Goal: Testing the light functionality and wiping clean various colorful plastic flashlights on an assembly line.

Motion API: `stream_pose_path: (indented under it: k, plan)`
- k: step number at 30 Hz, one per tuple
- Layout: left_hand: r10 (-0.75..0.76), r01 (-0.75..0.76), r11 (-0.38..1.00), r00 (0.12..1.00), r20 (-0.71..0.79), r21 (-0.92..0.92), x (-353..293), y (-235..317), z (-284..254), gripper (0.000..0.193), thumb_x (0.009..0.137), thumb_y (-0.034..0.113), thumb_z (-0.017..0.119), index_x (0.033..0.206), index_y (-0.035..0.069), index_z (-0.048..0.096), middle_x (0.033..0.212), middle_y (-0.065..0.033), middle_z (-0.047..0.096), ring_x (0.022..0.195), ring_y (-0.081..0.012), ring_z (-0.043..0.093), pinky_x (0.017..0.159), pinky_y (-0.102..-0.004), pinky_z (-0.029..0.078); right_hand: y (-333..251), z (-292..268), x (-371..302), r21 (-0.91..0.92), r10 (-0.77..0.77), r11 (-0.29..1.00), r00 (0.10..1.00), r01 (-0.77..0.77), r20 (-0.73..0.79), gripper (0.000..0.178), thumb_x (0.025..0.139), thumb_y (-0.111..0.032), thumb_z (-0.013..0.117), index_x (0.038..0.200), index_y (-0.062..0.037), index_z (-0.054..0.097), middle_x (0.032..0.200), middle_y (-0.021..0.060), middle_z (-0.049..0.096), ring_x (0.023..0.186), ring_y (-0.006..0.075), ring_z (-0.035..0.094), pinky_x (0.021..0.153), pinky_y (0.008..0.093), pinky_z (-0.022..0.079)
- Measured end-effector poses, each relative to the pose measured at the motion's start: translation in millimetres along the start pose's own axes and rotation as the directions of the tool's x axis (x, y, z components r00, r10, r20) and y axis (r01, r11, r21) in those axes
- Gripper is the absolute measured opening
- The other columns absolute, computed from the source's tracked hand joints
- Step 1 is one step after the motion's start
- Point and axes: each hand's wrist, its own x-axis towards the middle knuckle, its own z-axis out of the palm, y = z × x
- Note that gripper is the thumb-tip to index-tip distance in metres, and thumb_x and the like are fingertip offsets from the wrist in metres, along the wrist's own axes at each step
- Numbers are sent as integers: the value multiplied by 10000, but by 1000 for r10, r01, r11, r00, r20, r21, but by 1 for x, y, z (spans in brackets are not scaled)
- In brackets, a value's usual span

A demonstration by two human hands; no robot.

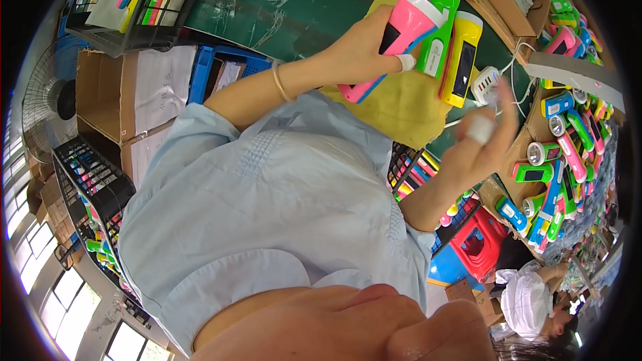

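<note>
My left hand (366, 43) is wrapped round a pink flashlight (413, 19) with a white head rim and a dark panel, tilted above a yellow cloth (401, 117). A green flashlight (439, 30) and a yellow flashlight (461, 60) lie side by side just right of it. Beside a white multi-port USB charger (486, 85) is my right hand (487, 130), slightly blurred, one finger stretched out and the others partly hidden. Nothing shows in its grip. White tape covers a digit on each hand.
The cloth lies on a green tabletop (267, 10). White cables (513, 70) run from the charger. At right, a cardboard box (521, 177) holds many colourful flashlights. A black wire basket (160, 13) stands far left; a red stool (478, 244) is lower right, near another person (525, 301).
</note>
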Motion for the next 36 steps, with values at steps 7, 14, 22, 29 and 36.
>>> stream_pose_path:
  k: [7, 14, 22, 29, 36]
  plan:
    - [16, 30, 993, 923, 384, -115, -22, 22, 9, 652, 678, 282, 696, 1144, -56, 392, 919, -168, 557, 803, -243, 571, 693, -325, 465, 27, 14, 54, 138, -146, 987, 833, 85, 533, 291, 890, -231, 457, 949, 14, 600, 833, 125, 636, 645, 201, 594, 587, 300, 453]
    - [-75, 33, 992, 936, 344, 126, -28, 24, 12, 604, 721, 275, 652, 1123, -80, 374, 790, -208, 573, 698, -306, 592, 610, -363, 466, 30, 29, 49, -130, -48, 978, 788, 161, 614, 350, 856, -260, 466, 738, 44, 593, 568, 197, 539, 549, 291, 576, 526, 376, 421]
    - [-25, 18, 1000, 957, 290, 26, -19, 25, 7, 595, 730, 299, 650, 1099, -71, 365, 783, -227, 575, 696, -333, 590, 614, -379, 462, 20, 24, 45, -88, 204, 978, 802, -187, 562, 467, 882, -400, 450, 851, 38, 608, 603, 144, 550, 534, 211, 528, 529, 338, 421]
    - [45, -85, 991, 936, 350, 99, -17, 27, 9, 555, 722, 288, 657, 1042, -72, 382, 763, -227, 573, 714, -346, 592, 618, -381, 462, 28, 18, 47, 60, -23, 998, 841, -11, 540, 420, 893, -334, 410, 960, 31, 607, 747, 169, 618, 640, 254, 591, 590, 346, 451]
    - [21, -125, 942, 948, 317, 311, -12, 19, 18, 580, 746, 273, 654, 1128, -53, 363, 745, -200, 556, 664, -311, 577, 595, -368, 451, 37, 28, 64, -309, 148, 946, 722, 95, 676, 424, 858, -313, 406, 821, 60, 604, 606, 245, 538, 609, 389, 559, 594, 419, 439]
